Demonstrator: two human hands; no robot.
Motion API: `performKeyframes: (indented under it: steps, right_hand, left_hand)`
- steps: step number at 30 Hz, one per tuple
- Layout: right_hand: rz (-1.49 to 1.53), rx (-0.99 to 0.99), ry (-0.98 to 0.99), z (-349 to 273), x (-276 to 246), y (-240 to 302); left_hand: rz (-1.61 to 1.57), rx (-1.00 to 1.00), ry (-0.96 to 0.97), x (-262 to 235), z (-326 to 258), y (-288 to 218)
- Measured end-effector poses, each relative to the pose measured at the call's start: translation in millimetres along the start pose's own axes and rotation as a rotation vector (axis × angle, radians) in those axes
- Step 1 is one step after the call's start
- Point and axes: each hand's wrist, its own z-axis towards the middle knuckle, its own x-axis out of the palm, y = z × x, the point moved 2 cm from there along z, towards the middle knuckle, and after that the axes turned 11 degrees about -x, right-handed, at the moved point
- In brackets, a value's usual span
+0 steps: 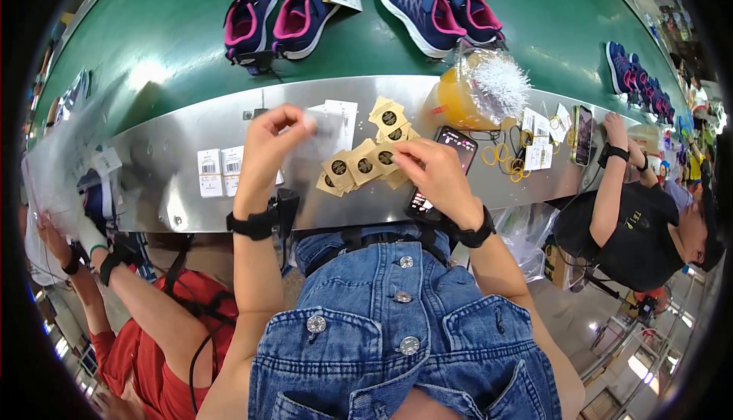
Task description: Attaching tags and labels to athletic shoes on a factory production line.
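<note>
My left hand (269, 141) is raised over the steel ledge (175, 153), pinching a small clear plastic bag (324, 131) between thumb and fingers. My right hand (431, 172) rests on a fanned pile of tan cardboard tags with dark round centres (359, 166), fingers on the tags. More tan tags (388, 117) lie just behind. A black phone (450, 153) lies partly under my right hand. Both wrists wear black bands.
Two pairs of navy and pink shoes (286, 15) (439, 8) ride the green belt (153, 38) behind. A bag of orange and white fasteners (481, 88), yellow rubber bands (508, 159), white label stickers (217, 172). One person sits left (130, 290), another right (641, 221).
</note>
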Motion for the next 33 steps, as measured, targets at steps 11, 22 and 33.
performKeyframes:
  steps: [11,22,33]
  right_hand:
    - [0.086,-0.089,-0.193,2,-48,22]
    - [-0.638,-0.222,0.549,180,-173,-51]
    - [-0.930,0.261,0.647,219,-103,-119]
  left_hand:
    - [0.032,0.021,0.285,78,2,-27]
    - [-0.166,0.007,0.240,62,0,-13]
    - [-0.234,-0.078,0.188,39,16,10]
